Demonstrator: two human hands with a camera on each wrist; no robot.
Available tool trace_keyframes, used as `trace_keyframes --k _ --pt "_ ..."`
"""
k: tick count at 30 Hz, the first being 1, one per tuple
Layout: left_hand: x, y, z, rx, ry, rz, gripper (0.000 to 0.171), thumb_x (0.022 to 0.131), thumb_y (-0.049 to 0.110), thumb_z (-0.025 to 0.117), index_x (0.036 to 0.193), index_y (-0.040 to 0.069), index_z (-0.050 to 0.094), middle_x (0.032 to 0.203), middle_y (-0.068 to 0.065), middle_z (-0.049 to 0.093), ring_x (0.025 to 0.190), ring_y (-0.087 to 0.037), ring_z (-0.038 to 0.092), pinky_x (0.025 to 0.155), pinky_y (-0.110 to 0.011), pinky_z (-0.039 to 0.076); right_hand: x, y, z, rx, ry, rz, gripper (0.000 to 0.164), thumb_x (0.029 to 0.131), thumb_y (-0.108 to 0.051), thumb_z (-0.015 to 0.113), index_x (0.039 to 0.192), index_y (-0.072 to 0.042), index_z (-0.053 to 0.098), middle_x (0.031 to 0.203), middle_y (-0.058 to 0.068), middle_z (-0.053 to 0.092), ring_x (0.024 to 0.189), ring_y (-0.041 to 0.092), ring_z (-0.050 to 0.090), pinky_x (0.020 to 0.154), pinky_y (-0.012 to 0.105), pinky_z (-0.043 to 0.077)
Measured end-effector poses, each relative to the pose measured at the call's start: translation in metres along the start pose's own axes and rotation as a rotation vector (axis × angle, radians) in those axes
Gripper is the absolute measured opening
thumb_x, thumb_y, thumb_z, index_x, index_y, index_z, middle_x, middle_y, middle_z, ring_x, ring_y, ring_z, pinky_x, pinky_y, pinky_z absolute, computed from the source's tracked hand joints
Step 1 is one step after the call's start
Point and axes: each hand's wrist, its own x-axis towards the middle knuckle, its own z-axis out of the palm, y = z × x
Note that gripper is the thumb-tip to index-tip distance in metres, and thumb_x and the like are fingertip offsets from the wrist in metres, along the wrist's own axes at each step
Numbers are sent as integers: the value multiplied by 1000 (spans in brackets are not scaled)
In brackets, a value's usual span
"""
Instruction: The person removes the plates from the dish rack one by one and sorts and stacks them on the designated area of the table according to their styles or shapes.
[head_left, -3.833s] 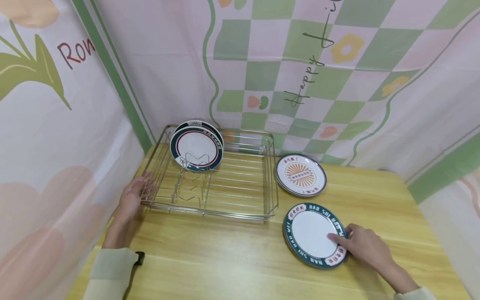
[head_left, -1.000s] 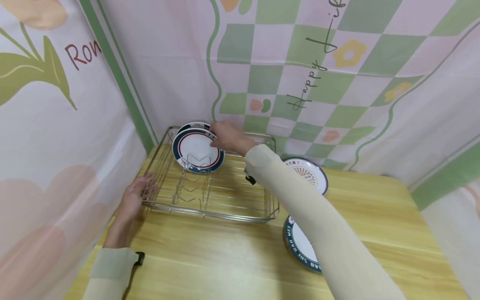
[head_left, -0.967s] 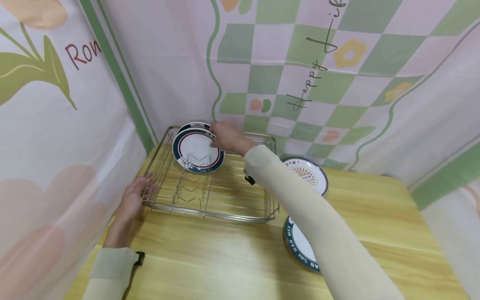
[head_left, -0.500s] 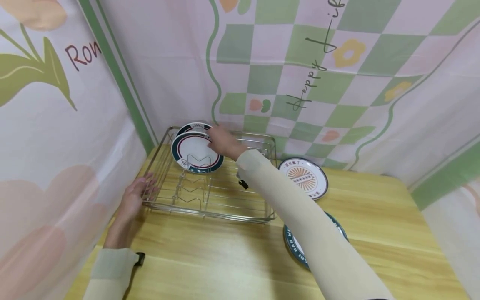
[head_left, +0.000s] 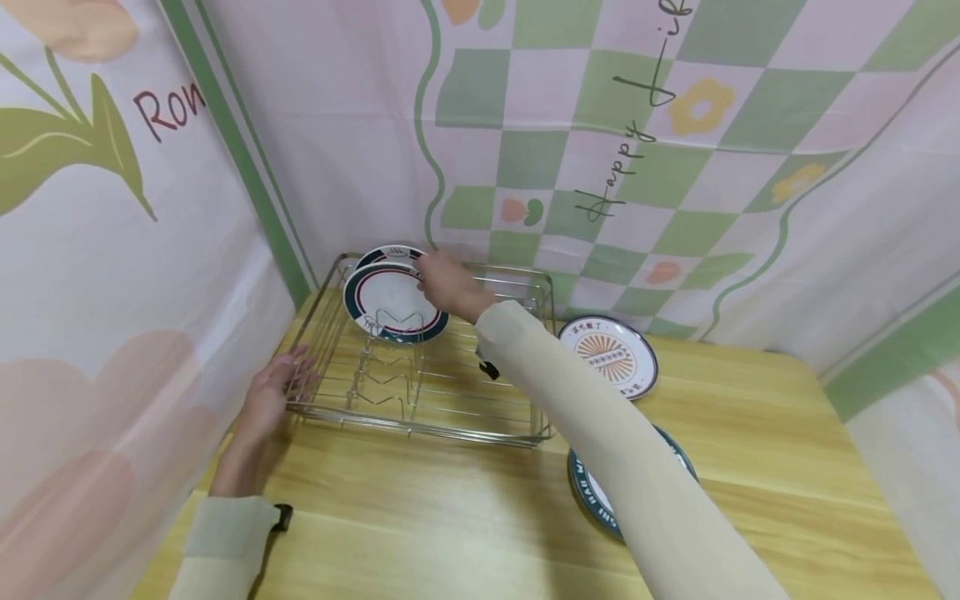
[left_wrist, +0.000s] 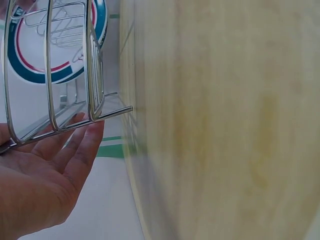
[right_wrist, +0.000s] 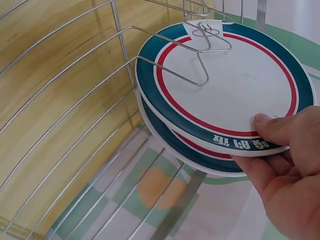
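A wire dish rack [head_left: 480,431] stands on the table, with two dark-green-rimmed white plates at its back left. My right hand [head_left: 452,285] pinches the front plate [head_left: 393,296] by its upper right edge. In the right wrist view, the thumb lies on this plate's face and the fingers are behind the rim. The lower part of the front plate sits behind the bent wire divider [head_left: 386,392]. Behind it is the second plate [head_left: 390,252], mostly hidden. My left hand [head_left: 268,385] holds the rack's left side, its fingers [left_wrist: 82,150] against the bottom wires.
Right of the rack lies a white plate [head_left: 626,358] with an orange sunburst print. Nearer, a green-rimmed plate [head_left: 588,500] is partly covered by my right sleeve [head_left: 615,450]. A patterned cloth [head_left: 525,158] hangs behind the wooden table [head_left: 420,517].
My right hand has gone from the green-rimmed plate on the table to the front plate in the rack. That plate's top edge has since dipped slightly. The left hand stays at the rack.
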Motion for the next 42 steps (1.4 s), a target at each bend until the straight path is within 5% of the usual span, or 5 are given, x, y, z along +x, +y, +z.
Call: trace_keyframes --k 10,26,38,42 --pt "-2 2 2 12 -2 1 58 118 33 18 165 0 27 169 -24 33 121 -2 62 96 -19 55 -8 4 -16 -11 33 10 16 105 -4 63 119 1 70 111 14 74 103 28 70 90 35 60" --pt "-2 2 2 -9 4 12 56 118 28 18 160 -8 29 170 -23 29 113 6 62 92 -19 56 -36 20 -57 5 145 -51 17 101 3 66 117 4 72 106 18 76 96 30 73 84 36 63" --pt "-2 1 1 -31 -4 7 56 118 28 19 161 -7 28 170 -25 28 109 10 62 91 -19 57 -78 35 -98 -65 264 -50 15 99 -1 70 111 6 75 101 21 69 96 35 61 83 44 57" --pt "-2 2 2 -38 -12 -7 56 118 25 17 162 -8 25 171 -23 25 108 12 62 91 -18 56 -96 43 -114 -30 259 -63 14 101 1 67 114 4 67 107 24 72 93 38 70 78 44 62"
